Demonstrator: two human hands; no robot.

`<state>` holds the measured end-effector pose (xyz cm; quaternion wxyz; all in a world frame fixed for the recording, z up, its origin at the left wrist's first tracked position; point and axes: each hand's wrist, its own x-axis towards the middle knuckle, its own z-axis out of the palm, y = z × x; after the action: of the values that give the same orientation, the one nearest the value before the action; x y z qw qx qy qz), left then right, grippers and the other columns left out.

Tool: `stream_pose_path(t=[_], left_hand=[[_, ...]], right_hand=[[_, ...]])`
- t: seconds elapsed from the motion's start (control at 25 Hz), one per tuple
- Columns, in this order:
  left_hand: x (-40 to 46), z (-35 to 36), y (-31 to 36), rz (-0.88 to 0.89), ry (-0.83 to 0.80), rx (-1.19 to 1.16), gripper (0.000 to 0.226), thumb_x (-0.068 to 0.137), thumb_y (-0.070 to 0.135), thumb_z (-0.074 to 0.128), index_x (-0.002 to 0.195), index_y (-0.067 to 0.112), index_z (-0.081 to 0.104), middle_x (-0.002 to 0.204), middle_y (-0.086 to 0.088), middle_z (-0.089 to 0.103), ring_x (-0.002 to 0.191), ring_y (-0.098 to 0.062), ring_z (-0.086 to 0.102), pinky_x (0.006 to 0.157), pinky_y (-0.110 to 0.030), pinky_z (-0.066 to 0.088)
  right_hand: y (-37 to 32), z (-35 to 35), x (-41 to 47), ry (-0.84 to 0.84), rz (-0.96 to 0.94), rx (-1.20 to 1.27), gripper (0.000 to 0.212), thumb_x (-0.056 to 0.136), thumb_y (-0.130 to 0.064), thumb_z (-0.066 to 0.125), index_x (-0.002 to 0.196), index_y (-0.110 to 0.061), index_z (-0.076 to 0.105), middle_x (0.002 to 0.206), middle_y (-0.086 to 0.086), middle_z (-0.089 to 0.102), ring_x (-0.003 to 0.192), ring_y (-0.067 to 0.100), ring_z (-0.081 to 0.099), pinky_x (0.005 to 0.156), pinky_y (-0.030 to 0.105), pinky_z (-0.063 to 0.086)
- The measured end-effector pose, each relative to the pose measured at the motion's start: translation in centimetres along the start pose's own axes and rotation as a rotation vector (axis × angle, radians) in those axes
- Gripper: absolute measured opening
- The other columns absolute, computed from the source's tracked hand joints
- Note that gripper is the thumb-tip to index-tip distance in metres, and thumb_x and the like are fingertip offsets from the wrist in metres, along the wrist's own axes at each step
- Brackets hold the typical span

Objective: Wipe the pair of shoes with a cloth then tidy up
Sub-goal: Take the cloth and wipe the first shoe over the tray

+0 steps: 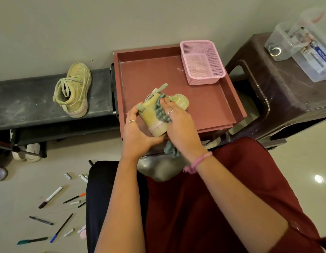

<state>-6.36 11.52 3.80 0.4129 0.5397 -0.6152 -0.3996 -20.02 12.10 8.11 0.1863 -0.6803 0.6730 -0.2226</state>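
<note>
One yellow-green high-top shoe (155,115) is held over the near part of the red-brown tray (209,110). My left hand (138,132) grips its heel from the left and below. My right hand (178,121) presses a green checked cloth (161,111) against the shoe's side, fingers lying over the upper. A loose end of the cloth hangs below my right wrist. The second shoe (73,90), same colour with loose laces, stands on a dark bench (21,103) to the left.
A pink mesh basket (202,62) sits in the tray's far right corner. A dark brown plastic stool (279,88) at right carries clear plastic boxes (300,46). Several pens and markers (51,197) lie scattered on the floor at lower left. A wall runs behind.
</note>
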Motion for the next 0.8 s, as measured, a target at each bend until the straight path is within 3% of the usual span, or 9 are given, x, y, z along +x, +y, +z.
stream_pose_path(t=[0.08, 0.28, 0.44, 0.52, 0.6, 0.68, 0.8], left_hand=[[0.0, -0.1, -0.2, 0.009, 0.001, 0.013, 0.097, 0.047, 0.030, 0.091, 0.130, 0.025, 0.040, 0.129, 0.008, 0.048, 0.121, -0.003, 0.046, 0.104, -0.021, 0.037], [0.0, -0.5, -1.4, -0.039, 0.010, -0.023, 0.101, 0.045, 0.033, 0.094, 0.131, 0.024, 0.042, 0.130, 0.003, 0.051, 0.123, -0.011, 0.050, 0.104, -0.039, 0.044], [-0.1, -0.2, -1.6, -0.015, 0.029, -0.018, 0.094, 0.047, 0.026, 0.091, 0.128, 0.022, 0.042, 0.129, 0.001, 0.052, 0.123, -0.013, 0.049, 0.106, -0.040, 0.042], [0.0, -0.5, -2.0, -0.023, 0.016, -0.017, 0.096, 0.047, 0.025, 0.092, 0.129, 0.020, 0.042, 0.129, 0.000, 0.052, 0.123, -0.015, 0.050, 0.105, -0.043, 0.042], [0.1, -0.7, -2.0, -0.035, -0.023, -0.026, 0.096, 0.047, 0.031, 0.092, 0.128, 0.024, 0.041, 0.129, 0.002, 0.051, 0.123, -0.013, 0.050, 0.105, -0.041, 0.043], [0.0, -0.4, -1.6, -0.041, -0.048, -0.032, 0.095, 0.048, 0.036, 0.090, 0.129, 0.028, 0.039, 0.130, 0.004, 0.050, 0.123, -0.008, 0.049, 0.106, -0.033, 0.042], [-0.1, 0.3, -1.2, -0.029, -0.041, -0.016, 0.093, 0.048, 0.031, 0.088, 0.127, 0.026, 0.040, 0.127, 0.007, 0.050, 0.122, -0.006, 0.047, 0.105, -0.029, 0.040]], right_hand=[[0.0, -0.8, 0.9, -0.016, 0.054, 0.057, 0.066, 0.085, 0.014, 0.037, 0.146, -0.012, 0.033, 0.152, 0.004, 0.032, 0.142, 0.018, 0.025, 0.117, 0.034, 0.023], [0.9, 1.2, -4.4, -0.058, -0.273, -0.038, 0.060, 0.084, 0.006, 0.033, 0.143, -0.010, 0.038, 0.150, 0.007, 0.035, 0.141, 0.026, 0.026, 0.116, 0.032, 0.019], [1.9, 0.1, 0.2, -0.038, 0.004, 0.134, 0.069, 0.081, 0.018, 0.038, 0.144, -0.011, 0.037, 0.151, 0.004, 0.035, 0.142, 0.019, 0.026, 0.118, 0.030, 0.018], [0.7, 0.6, -0.3, -0.078, -0.059, 0.087, 0.071, 0.082, 0.018, 0.040, 0.145, -0.012, 0.033, 0.153, 0.003, 0.031, 0.144, 0.019, 0.021, 0.117, 0.025, 0.009], [0.7, 1.8, -2.9, -0.086, -0.211, 0.003, 0.069, 0.083, 0.015, 0.045, 0.145, -0.011, 0.032, 0.153, 0.003, 0.029, 0.144, 0.022, 0.019, 0.115, 0.022, 0.005], [1.6, 2.4, -5.2, -0.041, -0.293, -0.017, 0.066, 0.082, 0.012, 0.046, 0.144, -0.008, 0.036, 0.151, 0.006, 0.033, 0.142, 0.024, 0.022, 0.116, 0.027, 0.012], [2.8, 1.7, -2.5, -0.017, -0.125, 0.013, 0.070, 0.080, 0.015, 0.039, 0.145, -0.011, 0.033, 0.152, 0.005, 0.033, 0.142, 0.021, 0.024, 0.117, 0.035, 0.023]])
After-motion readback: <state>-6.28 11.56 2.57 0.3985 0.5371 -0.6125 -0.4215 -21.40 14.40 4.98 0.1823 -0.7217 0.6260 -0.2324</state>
